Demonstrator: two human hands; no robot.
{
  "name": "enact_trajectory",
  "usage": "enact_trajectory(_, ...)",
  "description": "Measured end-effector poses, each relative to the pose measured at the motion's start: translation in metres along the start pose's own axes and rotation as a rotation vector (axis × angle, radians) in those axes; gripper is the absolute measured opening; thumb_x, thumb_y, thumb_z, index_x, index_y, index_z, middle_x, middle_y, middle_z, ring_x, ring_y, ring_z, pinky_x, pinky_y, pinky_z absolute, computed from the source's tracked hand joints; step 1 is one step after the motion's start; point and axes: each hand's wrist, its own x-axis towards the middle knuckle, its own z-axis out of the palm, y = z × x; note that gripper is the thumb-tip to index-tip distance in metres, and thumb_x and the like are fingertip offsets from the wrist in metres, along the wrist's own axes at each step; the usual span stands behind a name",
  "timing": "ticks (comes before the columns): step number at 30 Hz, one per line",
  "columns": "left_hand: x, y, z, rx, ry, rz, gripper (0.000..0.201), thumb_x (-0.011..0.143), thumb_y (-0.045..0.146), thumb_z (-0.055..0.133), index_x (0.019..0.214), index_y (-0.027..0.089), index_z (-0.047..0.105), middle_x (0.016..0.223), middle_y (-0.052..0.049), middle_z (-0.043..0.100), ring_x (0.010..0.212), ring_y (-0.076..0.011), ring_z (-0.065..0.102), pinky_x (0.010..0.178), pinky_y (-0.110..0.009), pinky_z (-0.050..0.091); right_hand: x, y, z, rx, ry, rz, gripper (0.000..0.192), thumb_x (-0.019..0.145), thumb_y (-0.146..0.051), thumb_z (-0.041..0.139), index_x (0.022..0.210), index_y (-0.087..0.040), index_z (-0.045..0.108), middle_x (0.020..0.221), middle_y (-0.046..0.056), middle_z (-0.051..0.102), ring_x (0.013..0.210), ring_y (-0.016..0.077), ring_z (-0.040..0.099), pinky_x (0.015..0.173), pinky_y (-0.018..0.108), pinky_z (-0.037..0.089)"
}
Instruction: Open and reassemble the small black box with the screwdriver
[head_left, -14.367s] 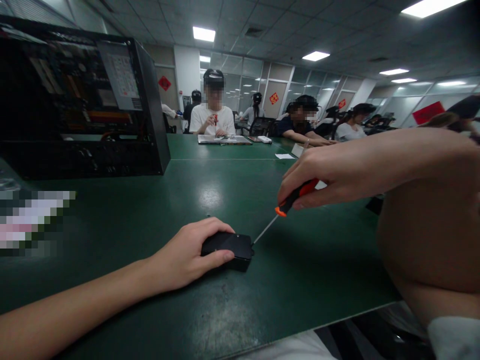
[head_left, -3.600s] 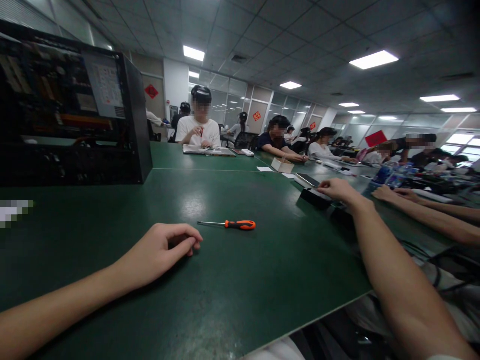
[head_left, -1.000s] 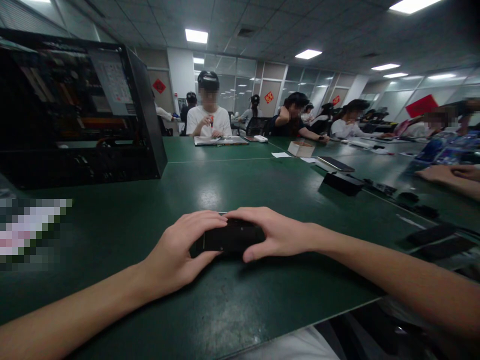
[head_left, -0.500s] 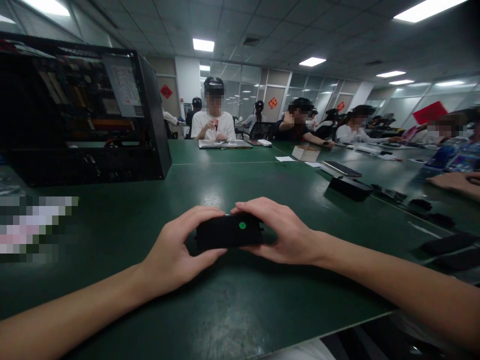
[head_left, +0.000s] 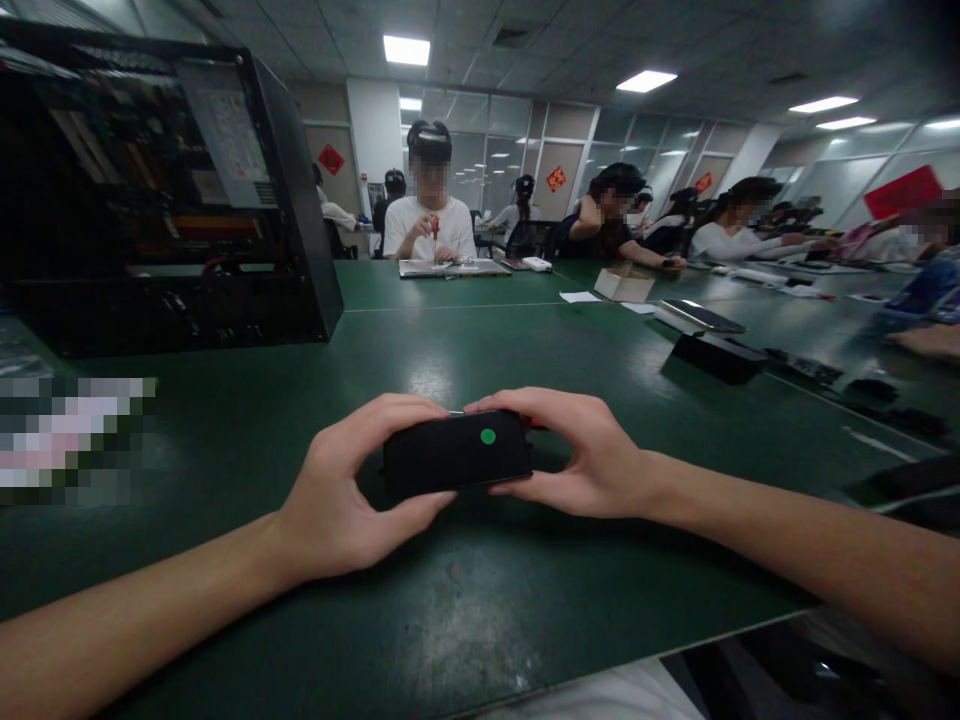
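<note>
Black box, flat and marked with a small green dot, is clamped at both ends just above the green table. Its left end is gripped by the left hand, thumb beneath and fingers over the top; its right end is pinched by the right hand. Behind the right fingers, an orange sliver is glimpsed. Beyond the left hand, an open computer case is seen.

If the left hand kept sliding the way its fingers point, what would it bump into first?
The left hand points right, and already grips the black box. Past that box, it would probably meet the right hand holding the other end.
</note>
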Motion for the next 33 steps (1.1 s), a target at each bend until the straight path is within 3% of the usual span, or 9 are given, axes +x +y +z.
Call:
enact_trajectory(11, 0.001, 0.002, 0.008, 0.042, -0.121, -0.094, 0.042, 0.082, 0.021, 0.075, 0.122, 0.021, 0.060, 0.114, -0.005, 0.072, 0.100, -0.0220, 0.070, 0.090, -0.032, 0.054, -0.003, -0.002, 0.012, 0.028, -0.021, 0.088, 0.046, 0.080, -0.035, 0.081, 0.116, -0.012, 0.063, 0.103, 0.007, 0.074, 0.085, 0.0128, 0.069, 0.077, 0.020, 0.054)
enact_trajectory(15, 0.002, 0.003, 0.007, 0.039, -0.124, -0.138, 0.038, 0.083, 0.023, 0.073, 0.119, 0.020, 0.063, 0.113, -0.006, 0.073, 0.100, -0.0239, 0.070, 0.088, -0.034, 0.055, -0.003, -0.001, 0.014, 0.040, -0.024, 0.145, 0.045, 0.080, -0.036, 0.079, 0.116, -0.013, 0.065, 0.104, 0.007, 0.074, 0.084, 0.0131, 0.068, 0.075, 0.021, 0.053)
enact_trajectory(20, 0.005, 0.003, 0.006, 0.023, -0.124, -0.228, 0.033, 0.086, 0.029, 0.069, 0.117, 0.020, 0.066, 0.109, -0.006, 0.075, 0.097, -0.0252, 0.071, 0.085, -0.034, 0.056, 0.000, 0.001, 0.013, 0.107, -0.106, 0.247, 0.053, 0.087, -0.042, 0.071, 0.130, -0.013, 0.061, 0.109, 0.008, 0.074, 0.083, 0.0145, 0.068, 0.073, 0.024, 0.055)
enact_trajectory(28, 0.007, 0.004, 0.006, 0.031, -0.153, -0.273, 0.030, 0.086, 0.031, 0.069, 0.113, 0.020, 0.068, 0.102, -0.006, 0.075, 0.089, -0.0249, 0.071, 0.077, -0.034, 0.056, 0.003, -0.005, 0.011, 0.136, -0.133, 0.401, 0.045, 0.084, -0.045, 0.072, 0.120, -0.017, 0.068, 0.098, 0.005, 0.074, 0.073, 0.0136, 0.065, 0.067, 0.025, 0.053)
enact_trajectory(33, 0.007, 0.000, 0.007, -0.049, -0.116, -0.345, 0.034, 0.087, 0.031, 0.070, 0.119, 0.022, 0.066, 0.111, -0.006, 0.075, 0.100, -0.0261, 0.071, 0.088, -0.036, 0.057, 0.006, -0.002, 0.013, 0.319, -0.116, 0.534, 0.044, 0.084, -0.044, 0.073, 0.119, -0.018, 0.068, 0.103, 0.006, 0.073, 0.083, 0.0159, 0.067, 0.072, 0.027, 0.055)
